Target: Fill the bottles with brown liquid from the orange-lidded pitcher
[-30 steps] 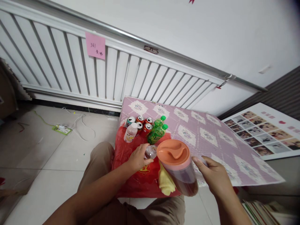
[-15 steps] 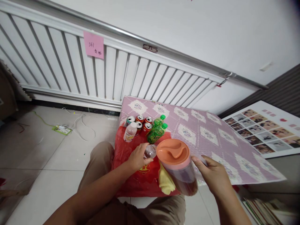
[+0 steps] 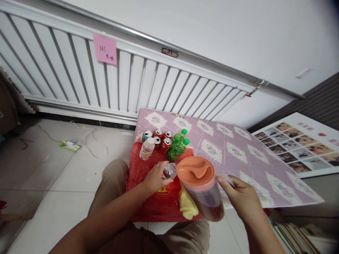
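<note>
My left hand [image 3: 156, 177] is wrapped round a small clear bottle [image 3: 170, 170] above the red cloth [image 3: 143, 204]. Gripped by its handle in my right hand [image 3: 242, 195] is a clear pitcher [image 3: 208, 203] with an orange lid [image 3: 196, 171], tilted towards the bottle and partly filled with dark liquid. The lid's edge is close to the bottle's mouth; whether they touch I cannot tell. Under the pitcher lies a yellow cloth [image 3: 187, 204]. Behind my left hand stand a pale bottle [image 3: 147, 149], several opened cans [image 3: 166, 144] and two green bottles [image 3: 177, 151].
A purple patterned cover [image 3: 212, 151] extends to the right, with a photo board [image 3: 299, 144] beyond it. A white radiator [image 3: 148, 81] runs along the wall. At left, a power strip [image 3: 70, 145] with cables lies on the floor. Books [image 3: 296, 240] show at lower right.
</note>
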Motion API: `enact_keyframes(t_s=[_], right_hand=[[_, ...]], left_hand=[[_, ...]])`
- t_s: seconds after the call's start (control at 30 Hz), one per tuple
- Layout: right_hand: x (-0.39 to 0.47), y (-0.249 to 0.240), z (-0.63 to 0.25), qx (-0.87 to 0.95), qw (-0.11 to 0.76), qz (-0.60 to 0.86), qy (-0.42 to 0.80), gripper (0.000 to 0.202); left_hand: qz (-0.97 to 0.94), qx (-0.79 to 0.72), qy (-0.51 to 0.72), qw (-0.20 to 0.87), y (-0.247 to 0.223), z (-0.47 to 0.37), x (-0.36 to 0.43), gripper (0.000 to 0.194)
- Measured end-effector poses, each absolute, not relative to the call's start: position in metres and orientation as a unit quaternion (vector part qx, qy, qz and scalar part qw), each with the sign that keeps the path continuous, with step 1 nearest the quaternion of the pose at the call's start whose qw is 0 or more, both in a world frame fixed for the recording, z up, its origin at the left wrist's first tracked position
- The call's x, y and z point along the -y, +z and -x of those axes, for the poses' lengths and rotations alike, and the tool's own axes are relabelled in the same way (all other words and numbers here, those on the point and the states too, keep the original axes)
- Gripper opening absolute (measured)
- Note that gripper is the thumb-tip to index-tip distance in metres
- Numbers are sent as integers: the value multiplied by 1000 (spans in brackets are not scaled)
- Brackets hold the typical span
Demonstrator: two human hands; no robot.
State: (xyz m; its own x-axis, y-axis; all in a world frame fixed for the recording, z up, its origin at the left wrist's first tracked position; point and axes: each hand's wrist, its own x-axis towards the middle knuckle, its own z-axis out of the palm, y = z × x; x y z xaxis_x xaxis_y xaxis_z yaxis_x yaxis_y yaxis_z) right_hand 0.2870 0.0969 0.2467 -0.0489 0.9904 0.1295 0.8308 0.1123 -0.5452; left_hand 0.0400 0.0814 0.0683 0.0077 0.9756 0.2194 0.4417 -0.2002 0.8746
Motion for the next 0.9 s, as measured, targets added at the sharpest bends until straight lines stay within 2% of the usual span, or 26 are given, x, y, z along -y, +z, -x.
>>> enact_keyframes(t_s=[0.53,0.9], right_hand=[[-95,249,-283,708,251,642,152,47],[-96,250,-285,711,227,648,151,45]], left_hand=[[-633,-559,436,311,71,-40,-80,74],[-641,-556,430,308,70,-40,-81,75]])
